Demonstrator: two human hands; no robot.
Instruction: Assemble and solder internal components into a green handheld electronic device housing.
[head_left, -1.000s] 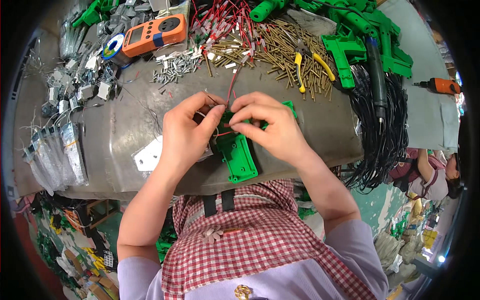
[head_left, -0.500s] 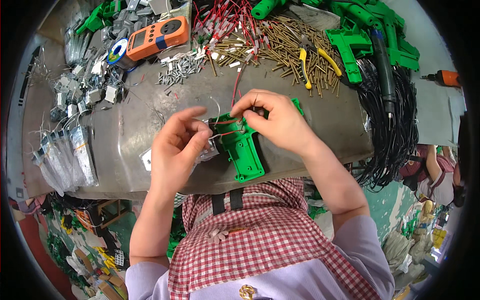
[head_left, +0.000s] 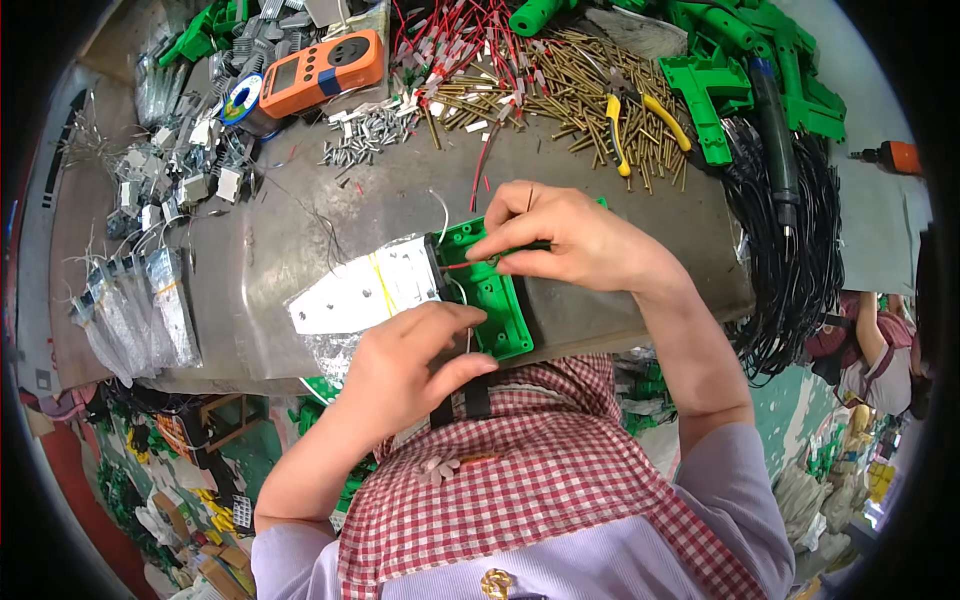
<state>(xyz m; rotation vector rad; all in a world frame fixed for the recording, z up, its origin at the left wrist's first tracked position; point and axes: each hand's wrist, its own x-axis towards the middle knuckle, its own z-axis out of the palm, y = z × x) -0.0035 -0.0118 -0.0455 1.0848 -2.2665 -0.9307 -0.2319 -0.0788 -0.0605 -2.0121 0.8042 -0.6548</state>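
Observation:
A green plastic housing half (head_left: 505,318) lies open on the near part of the table. Against its left side rests a flat white, metallic-looking plate (head_left: 340,293) in clear wrap with a yellow band. A short red wire (head_left: 458,266) runs from the plate's dark end into the housing. Over the housing, my right hand (head_left: 575,240) pinches this wire between thumb and fingers. My left hand (head_left: 405,365) is just below the plate, thumb and index finger apart, close to a white wire (head_left: 460,290). The fingers partly hide the housing's inside.
Brass-coloured screws (head_left: 570,95), yellow-handled pliers (head_left: 617,135) and red wires lie at the back. An orange meter (head_left: 322,75) and solder spool (head_left: 242,100) stand back left. Black cables (head_left: 770,270), a dark screwdriver (head_left: 775,150) and green housings (head_left: 705,90) are at right. Wrapped plates (head_left: 135,315) lie left.
My left hand has moved down and right, off the plate, which now shows. The right hand stays over the housing with its fingers lower on the wire.

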